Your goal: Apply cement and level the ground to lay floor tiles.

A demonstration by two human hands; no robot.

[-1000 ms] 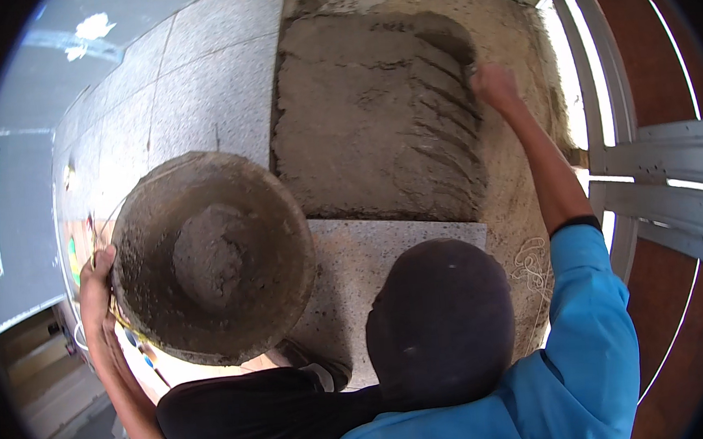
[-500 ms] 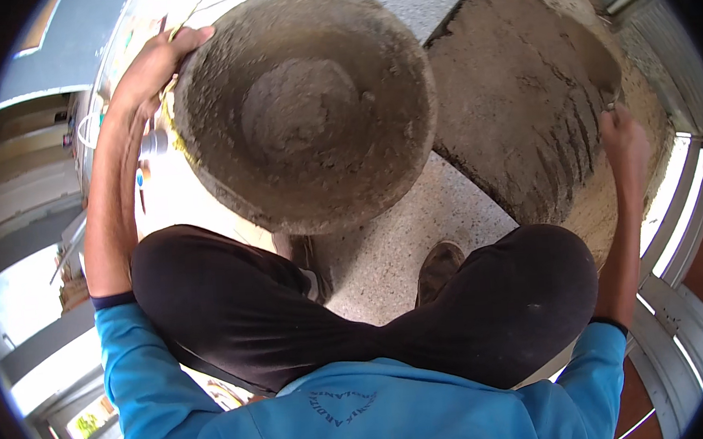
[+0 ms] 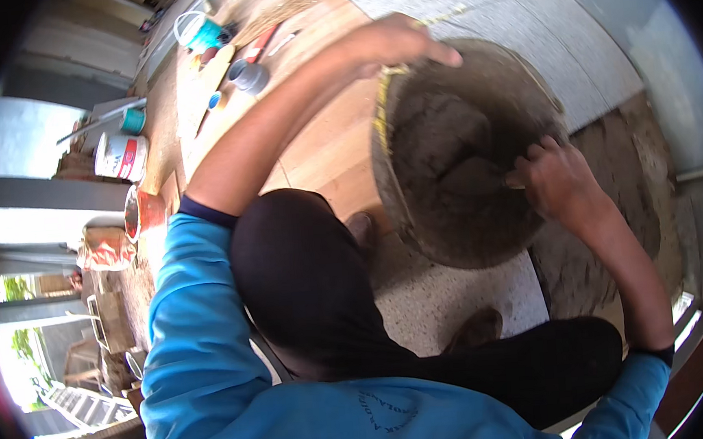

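Note:
A dark, mortar-crusted bucket is tilted in front of my knees, with yellow cord along its left rim. My left hand is closed over the upper left rim. Inside the bucket lies wet grey mortar. My right hand reaches over the right side of the rim, its fingers wrapped round the handle of a trowel. The trowel's blade appears to be down in the mortar, partly merging with it in colour. Beyond the bucket at right, a layer of mortar is spread over the floor.
Speckled pale tiles lie under my shoes. At far left stand a teal-and-white pail, a grey pipe fitting, a white tub and an orange bucket. A grey wall rises at the far right.
My right hand has come with the trowel from the spread mortar at right into the bucket. The bucket now tips toward the right, still gripped by my left hand. The view has turned left.

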